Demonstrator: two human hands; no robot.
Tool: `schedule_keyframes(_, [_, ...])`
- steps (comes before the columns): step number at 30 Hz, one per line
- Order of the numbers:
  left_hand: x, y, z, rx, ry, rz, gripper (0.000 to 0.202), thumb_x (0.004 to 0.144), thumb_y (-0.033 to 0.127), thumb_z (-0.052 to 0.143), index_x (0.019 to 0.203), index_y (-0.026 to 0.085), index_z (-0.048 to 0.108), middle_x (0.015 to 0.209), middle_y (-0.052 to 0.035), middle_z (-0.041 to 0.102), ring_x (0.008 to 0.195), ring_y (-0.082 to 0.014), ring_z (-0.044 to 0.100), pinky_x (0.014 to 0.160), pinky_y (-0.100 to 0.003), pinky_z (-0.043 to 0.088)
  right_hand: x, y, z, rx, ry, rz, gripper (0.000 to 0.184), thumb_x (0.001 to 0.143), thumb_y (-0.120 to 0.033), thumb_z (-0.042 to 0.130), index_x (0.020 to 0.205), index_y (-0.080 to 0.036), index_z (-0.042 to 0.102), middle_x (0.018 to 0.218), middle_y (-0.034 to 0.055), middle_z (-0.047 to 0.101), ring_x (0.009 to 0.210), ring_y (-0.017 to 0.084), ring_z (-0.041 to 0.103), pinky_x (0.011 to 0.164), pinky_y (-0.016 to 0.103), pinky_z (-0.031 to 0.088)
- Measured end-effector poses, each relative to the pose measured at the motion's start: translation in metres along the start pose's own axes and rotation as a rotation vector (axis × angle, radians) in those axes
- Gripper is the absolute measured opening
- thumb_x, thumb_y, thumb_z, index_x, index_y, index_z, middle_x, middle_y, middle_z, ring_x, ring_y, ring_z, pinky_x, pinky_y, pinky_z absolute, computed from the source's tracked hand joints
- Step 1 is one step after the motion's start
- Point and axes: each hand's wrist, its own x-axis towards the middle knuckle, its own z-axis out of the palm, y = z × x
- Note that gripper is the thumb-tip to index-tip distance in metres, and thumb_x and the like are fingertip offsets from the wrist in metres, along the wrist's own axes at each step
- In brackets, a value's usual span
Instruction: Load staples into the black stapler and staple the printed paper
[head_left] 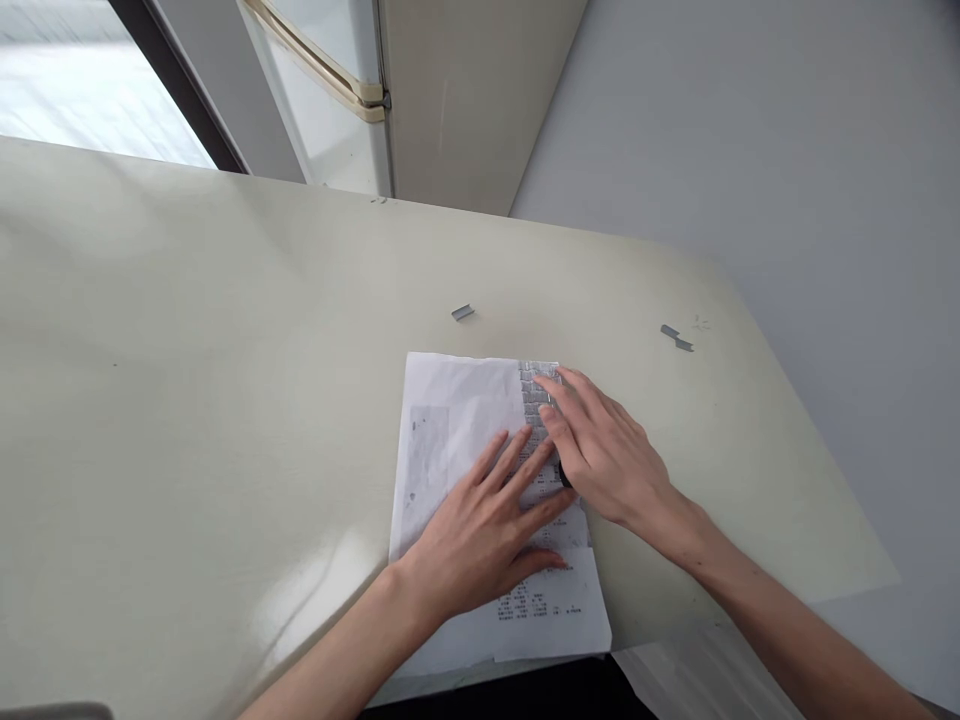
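A white sheet or stack of paper [469, 385] with creases and printed text lies near the table's front edge. My left hand [484, 535] rests flat on it, fingers spread, pressing it to the table. Along the top of its right edge runs a grey, brick-like pattern [531, 385] with shiny bits. My right hand [611, 445] curls over that edge, its fingertips near the pattern. Under its palm side shows a bit of a black object [565, 476]; the rest is hidden, so I cannot tell its kind.
A short grey strip of staples [463, 312] lies beyond the paper. Two more grey strip pieces [676, 338] and tiny loose bits [701, 323] are at the right. Behind the cream table [225, 350] stand a fridge [465, 100] and a grey wall [750, 130].
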Motion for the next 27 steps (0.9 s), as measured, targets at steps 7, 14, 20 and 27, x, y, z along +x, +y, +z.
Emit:
schedule_keyframes(7, [-0.001,-0.001,0.001,-0.008,0.024,0.008,0.067,0.103,0.056,0.06,0.16,0.024,0.043,0.175,-0.0098,0.024,0.163,-0.0347,0.011,0.134,-0.055,0.02,0.002,-0.002,0.017,-0.17,0.146,-0.112,0.051,0.111,-0.042,0.029,0.157,-0.034,0.049,0.165,0.0082,0.046,0.156,0.037,0.036,0.121,0.065,0.038])
schedule_keyframes(14, [-0.002,-0.002,0.002,0.003,0.047,0.024,0.065,0.102,0.055,0.062,0.159,0.027,0.045,0.176,-0.0077,0.02,0.163,-0.0348,0.011,0.133,-0.056,0.02,0.003,-0.004,0.013,-0.108,0.14,-0.111,0.055,0.111,-0.044,0.027,0.159,-0.027,0.048,0.169,0.0115,0.04,0.155,0.036,0.038,0.121,0.063,0.038])
schedule_keyframes(20, [-0.011,-0.002,-0.005,0.077,0.049,0.009,0.065,0.104,0.052,0.061,0.162,0.031,0.041,0.176,-0.006,0.018,0.162,-0.0335,0.014,0.132,-0.057,0.024,-0.017,0.025,-0.018,0.255,0.046,-0.132,0.053,0.112,-0.054,0.025,0.153,-0.035,0.054,0.157,0.0014,0.058,0.152,0.027,0.046,0.123,0.053,0.042])
schedule_keyframes(27, [-0.062,-0.032,-0.04,0.154,0.085,-0.121,0.064,0.11,0.052,0.046,0.168,0.033,0.028,0.176,-0.0034,0.019,0.162,-0.0335,0.016,0.13,-0.059,0.026,-0.051,0.077,-0.013,0.233,-0.001,-0.326,0.04,0.106,-0.052,0.053,0.141,-0.035,0.059,0.134,0.0051,0.073,0.122,0.03,0.069,0.097,0.048,0.061])
